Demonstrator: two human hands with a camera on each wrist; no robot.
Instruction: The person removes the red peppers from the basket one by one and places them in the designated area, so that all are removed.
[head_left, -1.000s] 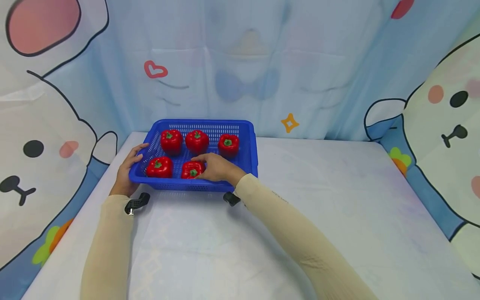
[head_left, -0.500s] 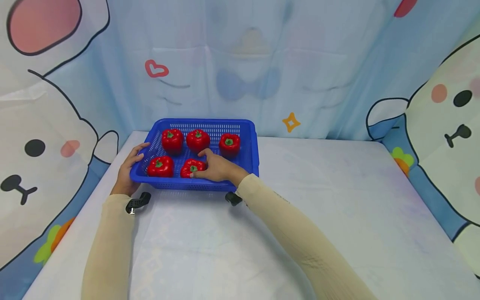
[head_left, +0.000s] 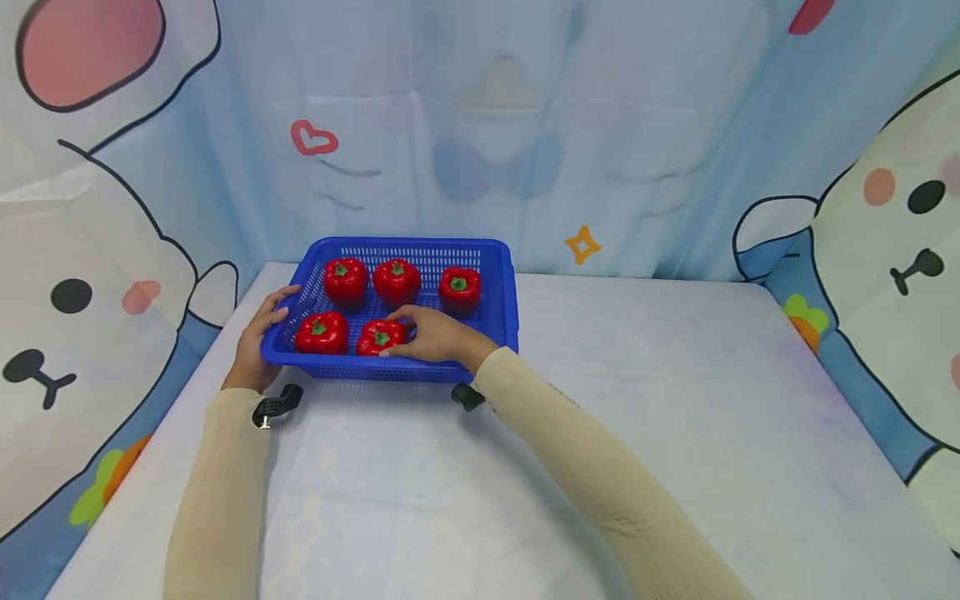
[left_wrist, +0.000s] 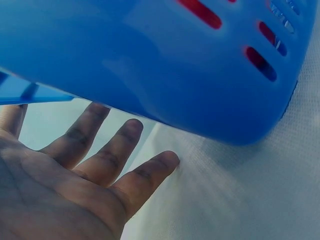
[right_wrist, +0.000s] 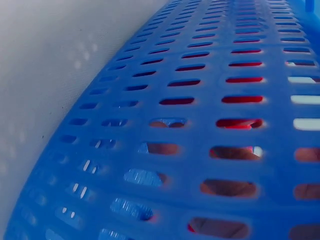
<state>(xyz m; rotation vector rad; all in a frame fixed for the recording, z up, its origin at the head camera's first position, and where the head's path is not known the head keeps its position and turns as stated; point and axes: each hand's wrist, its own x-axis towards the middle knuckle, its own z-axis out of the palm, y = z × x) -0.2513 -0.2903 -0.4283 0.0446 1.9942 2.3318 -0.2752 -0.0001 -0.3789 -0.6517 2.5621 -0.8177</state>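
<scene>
A blue plastic basket (head_left: 405, 369) with slotted walls holds several red bell peppers: three in the back row and two in front. My right hand (head_left: 438, 335) reaches over its front rim, thumb and forefinger curled round the right front bell pepper (head_left: 378, 335). To the left of that one lies another bell pepper (head_left: 321, 333). My left hand (head_left: 253, 340) rests against the basket's left end. In the left wrist view its fingers (left_wrist: 145, 177) reach out, spread, beside and under the basket wall (left_wrist: 150, 65). In the right wrist view the slotted wall hides most of the right hand.
The basket stands on a white-clothed table (head_left: 637, 400), at its back left. Behind it hangs a blue curtain (head_left: 487, 125) with cartoon prints. Three bell peppers (head_left: 396, 282) sit along the basket's far side.
The right hand's fingers spread off the right front bell pepper, then closed round it again. That bell pepper has shifted slightly left, nearer its neighbour. The left hand has stayed on the basket.
</scene>
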